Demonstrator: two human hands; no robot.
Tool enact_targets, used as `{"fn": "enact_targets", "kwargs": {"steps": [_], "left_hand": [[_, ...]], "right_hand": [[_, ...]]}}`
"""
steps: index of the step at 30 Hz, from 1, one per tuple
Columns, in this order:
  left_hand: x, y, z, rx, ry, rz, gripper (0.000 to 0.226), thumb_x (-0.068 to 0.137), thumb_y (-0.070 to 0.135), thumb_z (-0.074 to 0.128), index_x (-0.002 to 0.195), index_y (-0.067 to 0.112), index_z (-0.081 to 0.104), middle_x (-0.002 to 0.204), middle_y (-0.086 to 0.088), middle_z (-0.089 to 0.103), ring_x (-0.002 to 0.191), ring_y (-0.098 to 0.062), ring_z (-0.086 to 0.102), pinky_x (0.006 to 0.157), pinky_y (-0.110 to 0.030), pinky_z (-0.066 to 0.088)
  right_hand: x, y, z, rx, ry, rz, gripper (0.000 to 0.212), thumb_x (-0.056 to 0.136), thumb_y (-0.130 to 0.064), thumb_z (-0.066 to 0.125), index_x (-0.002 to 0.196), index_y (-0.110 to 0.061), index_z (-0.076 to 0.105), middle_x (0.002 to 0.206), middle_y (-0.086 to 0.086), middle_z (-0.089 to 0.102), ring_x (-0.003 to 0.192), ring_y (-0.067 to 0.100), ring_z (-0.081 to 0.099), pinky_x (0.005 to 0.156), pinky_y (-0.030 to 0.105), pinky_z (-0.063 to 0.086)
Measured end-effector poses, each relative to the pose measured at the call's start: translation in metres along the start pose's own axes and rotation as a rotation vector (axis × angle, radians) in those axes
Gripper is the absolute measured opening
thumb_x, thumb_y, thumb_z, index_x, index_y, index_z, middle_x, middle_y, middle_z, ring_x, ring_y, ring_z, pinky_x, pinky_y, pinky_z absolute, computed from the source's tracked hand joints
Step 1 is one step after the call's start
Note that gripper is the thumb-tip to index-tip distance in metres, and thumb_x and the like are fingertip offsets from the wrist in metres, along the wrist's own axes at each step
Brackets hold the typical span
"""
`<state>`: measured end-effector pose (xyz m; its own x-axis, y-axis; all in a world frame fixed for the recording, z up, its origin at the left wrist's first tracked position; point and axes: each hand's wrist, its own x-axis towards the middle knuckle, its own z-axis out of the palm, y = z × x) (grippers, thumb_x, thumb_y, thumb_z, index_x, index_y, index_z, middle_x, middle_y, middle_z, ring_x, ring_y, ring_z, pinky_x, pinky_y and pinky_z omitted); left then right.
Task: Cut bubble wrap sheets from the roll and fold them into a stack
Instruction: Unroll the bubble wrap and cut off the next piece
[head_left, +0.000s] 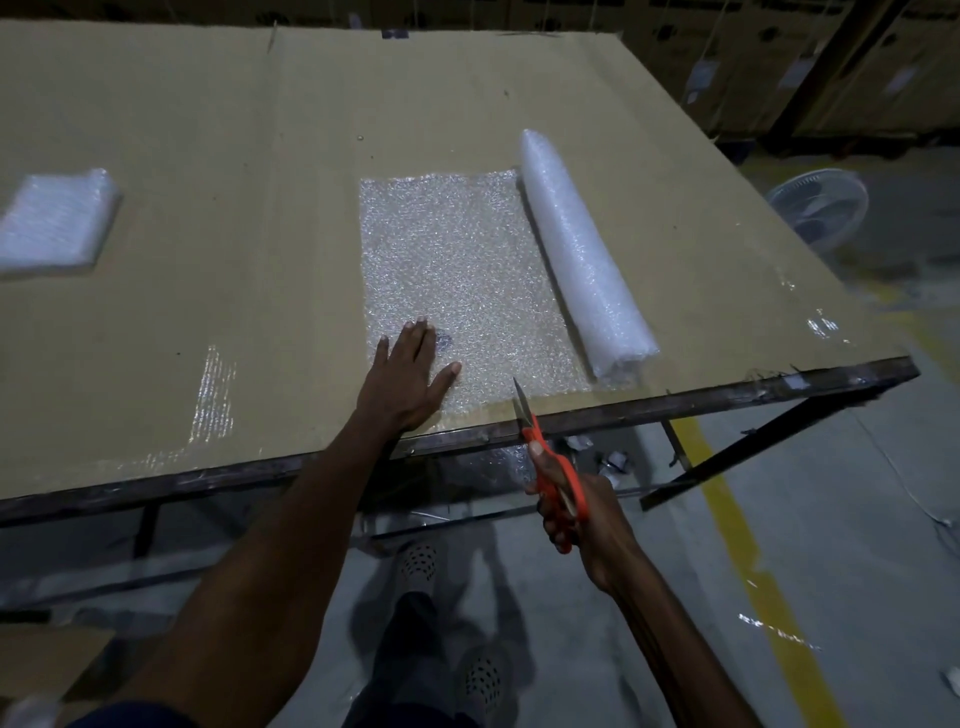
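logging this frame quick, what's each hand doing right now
Left hand: open, fingers flat, pressing the unrolled bubble wrap sheet.
Right hand: closed around the orange scissors.

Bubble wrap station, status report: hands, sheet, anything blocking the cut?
Left hand flat on unrolled sheet. Right hand grips scissors, blades open at sheet's near edge beside roll. Nothing blocking the cut.

Dim warehouse. Counter (260, 130) topped with brown cardboard on a dark metal frame (727, 395). Grey concrete floor (857, 519) with a yellow line (737, 535). White fan (821, 208) on floor at right. Stacked cartons (857, 67) behind.
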<state>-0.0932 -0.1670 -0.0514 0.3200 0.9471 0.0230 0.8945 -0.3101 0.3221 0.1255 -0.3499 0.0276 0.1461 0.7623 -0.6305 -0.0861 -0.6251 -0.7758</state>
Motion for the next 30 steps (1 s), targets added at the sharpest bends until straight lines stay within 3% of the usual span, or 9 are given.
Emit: {"fn": "enact_targets", "kwargs": {"steps": [7, 12, 18, 23, 27, 30], "left_hand": [[0.000, -0.001, 0.001, 0.008, 0.000, 0.001, 0.084, 0.097, 0.065, 0.012, 0.159, 0.009, 0.013, 0.168, -0.008, 0.005, 0.155, -0.020, 0.000, 0.124, -0.047, 0.001], [0.000, -0.002, 0.002, 0.018, 0.001, 0.003, 0.080, 0.101, 0.063, 0.017, 0.159, 0.009, 0.013, 0.168, -0.008, 0.005, 0.155, -0.020, 0.001, 0.124, -0.047, 0.001], [0.000, -0.001, 0.002, 0.003, 0.011, 0.009, 0.077, 0.103, 0.061, 0.021, 0.159, 0.009, 0.014, 0.168, -0.008, 0.006, 0.155, -0.020, 0.001, 0.124, -0.047, 0.001], [0.001, -0.003, 0.004, 0.021, 0.024, 0.014, 0.084, 0.097, 0.065, 0.012, 0.158, 0.007, 0.019, 0.167, -0.010, 0.010, 0.155, -0.022, 0.005, 0.124, -0.049, 0.005], [0.001, -0.003, 0.004, 0.010, 0.025, 0.015, 0.084, 0.098, 0.065, 0.014, 0.158, 0.007, 0.018, 0.167, -0.010, 0.009, 0.155, -0.022, 0.004, 0.124, -0.049, 0.004], [0.001, -0.003, 0.004, 0.015, 0.017, 0.013, 0.081, 0.099, 0.063, 0.016, 0.159, 0.008, 0.016, 0.168, -0.009, 0.007, 0.155, -0.021, 0.002, 0.124, -0.048, 0.002]], "right_hand": [[0.001, 0.001, -0.001, 0.007, 0.010, -0.022, 0.063, 0.083, -0.052, 0.074, 0.097, 0.009, 0.071, 0.055, 0.002, 0.052, 0.043, 0.013, 0.044, 0.041, 0.020, 0.033], [0.005, 0.000, 0.000, -0.001, 0.023, -0.044, 0.073, 0.078, -0.050, 0.077, 0.101, 0.018, 0.065, 0.057, 0.004, 0.052, 0.042, 0.011, 0.043, 0.040, 0.019, 0.033], [0.005, 0.006, -0.004, -0.012, 0.018, -0.055, 0.047, 0.077, -0.046, 0.080, 0.086, -0.001, 0.074, 0.057, 0.005, 0.050, 0.040, 0.010, 0.040, 0.039, 0.019, 0.030], [0.006, 0.002, 0.003, 0.030, 0.050, -0.050, 0.060, 0.080, -0.044, 0.080, 0.098, 0.013, 0.069, 0.054, 0.003, 0.050, 0.038, 0.009, 0.040, 0.037, 0.019, 0.028], [0.010, -0.005, 0.011, 0.030, 0.051, -0.068, 0.079, 0.068, -0.054, 0.081, 0.099, 0.017, 0.067, 0.054, 0.003, 0.050, 0.039, 0.011, 0.040, 0.039, 0.019, 0.029], [0.012, -0.006, 0.009, 0.019, 0.057, -0.068, 0.070, 0.071, -0.050, 0.082, 0.096, 0.014, 0.069, 0.054, 0.004, 0.051, 0.039, 0.011, 0.040, 0.039, 0.020, 0.028]]}}
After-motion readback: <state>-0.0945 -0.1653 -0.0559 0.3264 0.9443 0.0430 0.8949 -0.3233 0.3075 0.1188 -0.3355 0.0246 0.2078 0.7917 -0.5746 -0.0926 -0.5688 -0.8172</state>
